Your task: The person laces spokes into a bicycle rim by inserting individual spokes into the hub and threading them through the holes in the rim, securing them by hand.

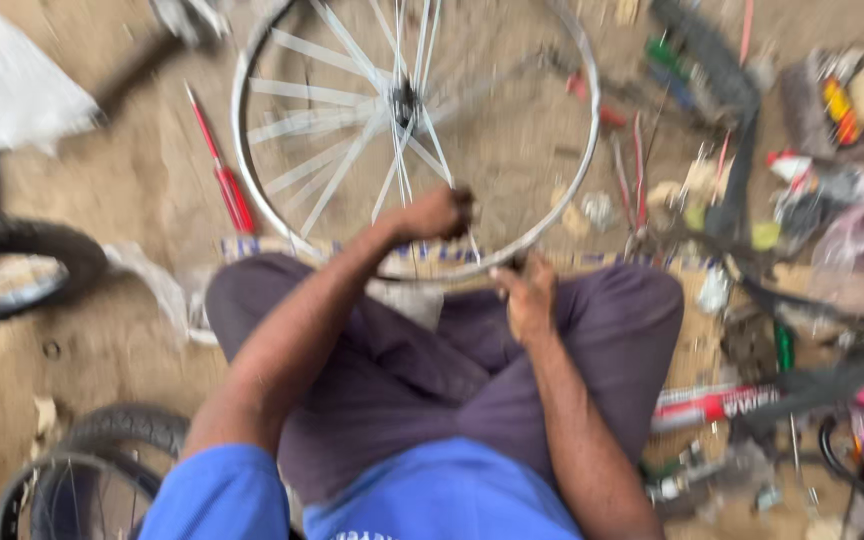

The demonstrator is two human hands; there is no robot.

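Our two bare arms reach forward over our bent knees. Our left hand (435, 213) is curled up tight like a fist. Our right hand (527, 295) sits just beside it, fingers bent and pinching. Both are blurry.

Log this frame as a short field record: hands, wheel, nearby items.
left hand: closed, among the spokes of the bare wheel rim
right hand: on the rim's near edge; grip unclear from blur
wheel: no tyre, lying in front of the person's knees
red screwdriver: on the dirt floor, left of the rim
tyred wheel: bottom left
image: motion-blurred
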